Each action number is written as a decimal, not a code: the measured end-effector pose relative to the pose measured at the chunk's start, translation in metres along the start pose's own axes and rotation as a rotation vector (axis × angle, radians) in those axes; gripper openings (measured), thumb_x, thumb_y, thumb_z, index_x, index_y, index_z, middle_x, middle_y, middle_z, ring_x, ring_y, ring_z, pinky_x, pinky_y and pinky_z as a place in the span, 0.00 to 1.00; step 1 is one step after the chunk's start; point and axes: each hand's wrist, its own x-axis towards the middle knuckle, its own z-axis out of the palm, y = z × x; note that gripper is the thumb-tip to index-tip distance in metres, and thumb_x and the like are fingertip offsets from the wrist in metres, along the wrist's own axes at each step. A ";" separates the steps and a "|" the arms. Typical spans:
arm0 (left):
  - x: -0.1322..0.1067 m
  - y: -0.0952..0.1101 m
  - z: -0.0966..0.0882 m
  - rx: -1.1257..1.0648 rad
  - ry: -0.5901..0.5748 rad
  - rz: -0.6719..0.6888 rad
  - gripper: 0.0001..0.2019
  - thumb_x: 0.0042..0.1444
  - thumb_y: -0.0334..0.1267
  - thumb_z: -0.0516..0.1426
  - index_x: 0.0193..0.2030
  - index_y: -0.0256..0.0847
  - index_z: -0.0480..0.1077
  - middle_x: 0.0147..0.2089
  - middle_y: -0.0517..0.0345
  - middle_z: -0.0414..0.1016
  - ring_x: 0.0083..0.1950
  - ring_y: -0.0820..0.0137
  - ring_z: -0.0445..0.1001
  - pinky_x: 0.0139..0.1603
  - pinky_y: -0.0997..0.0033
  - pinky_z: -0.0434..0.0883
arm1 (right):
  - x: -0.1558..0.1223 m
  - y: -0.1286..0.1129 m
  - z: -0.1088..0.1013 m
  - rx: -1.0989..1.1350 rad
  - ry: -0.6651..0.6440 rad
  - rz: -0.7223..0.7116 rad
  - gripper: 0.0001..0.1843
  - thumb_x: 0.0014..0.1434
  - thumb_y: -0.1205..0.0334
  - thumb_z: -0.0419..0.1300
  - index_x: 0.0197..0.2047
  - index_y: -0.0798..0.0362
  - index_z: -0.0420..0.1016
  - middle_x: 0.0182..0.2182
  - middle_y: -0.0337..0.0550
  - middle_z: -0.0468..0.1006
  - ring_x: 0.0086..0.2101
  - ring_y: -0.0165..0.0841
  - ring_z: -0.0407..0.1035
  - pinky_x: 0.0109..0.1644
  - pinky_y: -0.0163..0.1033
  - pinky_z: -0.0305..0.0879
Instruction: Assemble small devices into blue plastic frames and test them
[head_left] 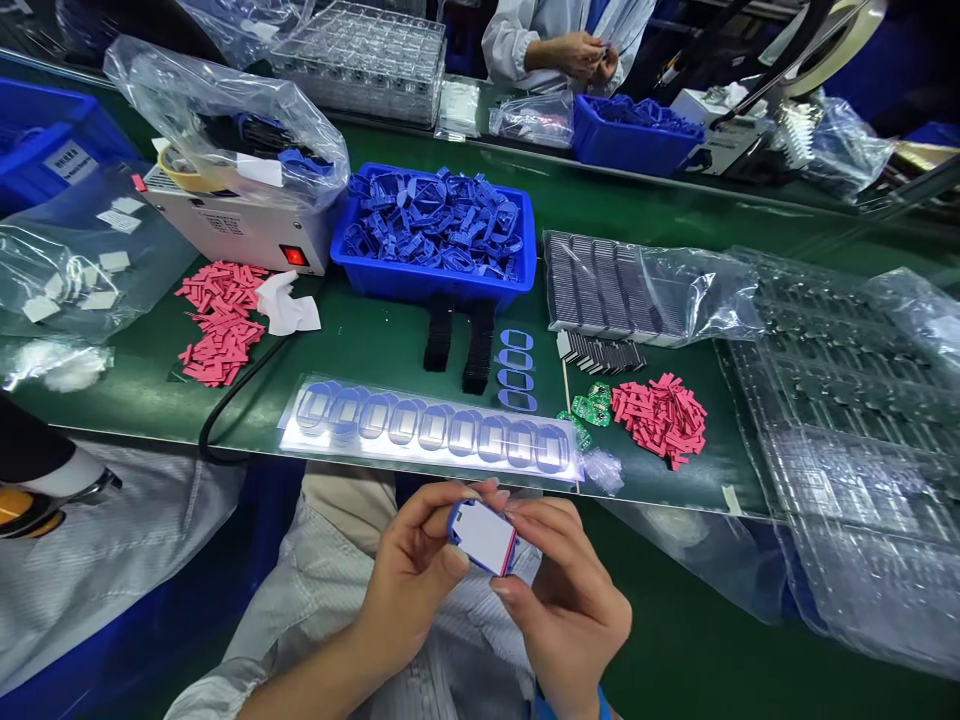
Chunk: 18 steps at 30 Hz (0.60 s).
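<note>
Between my two hands, just off the table's front edge, is a small blue plastic housing [482, 537] with a flat white panel in it and a pink strip along its right end. My left hand [416, 560] grips its left end between thumb and fingers. The fingers and thumb of my right hand [566, 585] close on the right end, by the pink strip. Ahead of my hands lies a clear sheet [431, 428] with a row of blue-edged oval stickers. Several loose blue oval rings [517, 380] lie in a column beyond it.
A blue bin [435, 280] of blue plastic parts stands mid-table. Pink strips [660, 415] and green circuit boards [591, 405] lie to the right, near clear trays [847, 450]. Another pink pile [221, 325] sits by a white box [225, 230]. A co-worker's hands [577, 58] show across the table.
</note>
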 end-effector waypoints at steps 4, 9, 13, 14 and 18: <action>-0.001 -0.001 -0.001 -0.010 0.014 0.043 0.13 0.47 0.42 0.65 0.41 0.50 0.76 0.43 0.61 0.82 0.53 0.68 0.74 0.52 0.75 0.68 | -0.002 -0.001 0.005 0.018 0.016 -0.025 0.17 0.57 0.53 0.62 0.49 0.45 0.74 0.38 0.46 0.76 0.39 0.41 0.70 0.38 0.48 0.68; -0.005 -0.004 0.002 0.016 0.056 0.075 0.15 0.45 0.46 0.65 0.41 0.49 0.76 0.43 0.57 0.82 0.53 0.62 0.74 0.51 0.68 0.70 | -0.003 0.001 0.007 -0.017 0.005 -0.092 0.19 0.55 0.54 0.63 0.51 0.44 0.73 0.37 0.46 0.77 0.36 0.40 0.70 0.36 0.47 0.67; -0.008 -0.002 0.002 0.036 0.081 0.106 0.13 0.45 0.45 0.65 0.40 0.50 0.76 0.43 0.57 0.82 0.52 0.62 0.75 0.50 0.68 0.71 | 0.000 0.001 0.007 -0.001 0.012 -0.149 0.18 0.56 0.56 0.63 0.51 0.45 0.73 0.36 0.46 0.77 0.34 0.39 0.70 0.34 0.46 0.66; -0.008 0.000 0.000 0.078 0.078 0.128 0.14 0.46 0.45 0.65 0.41 0.50 0.76 0.45 0.56 0.81 0.53 0.62 0.74 0.51 0.67 0.70 | 0.002 0.001 0.006 0.004 -0.009 -0.152 0.17 0.56 0.56 0.63 0.50 0.46 0.74 0.35 0.46 0.78 0.34 0.39 0.70 0.34 0.46 0.66; -0.004 0.026 -0.013 0.408 -0.027 0.335 0.21 0.48 0.48 0.63 0.50 0.46 0.75 0.52 0.49 0.78 0.58 0.57 0.68 0.63 0.60 0.58 | 0.012 0.002 -0.002 0.017 -0.165 -0.118 0.15 0.54 0.58 0.64 0.46 0.47 0.75 0.33 0.45 0.78 0.34 0.39 0.70 0.36 0.47 0.67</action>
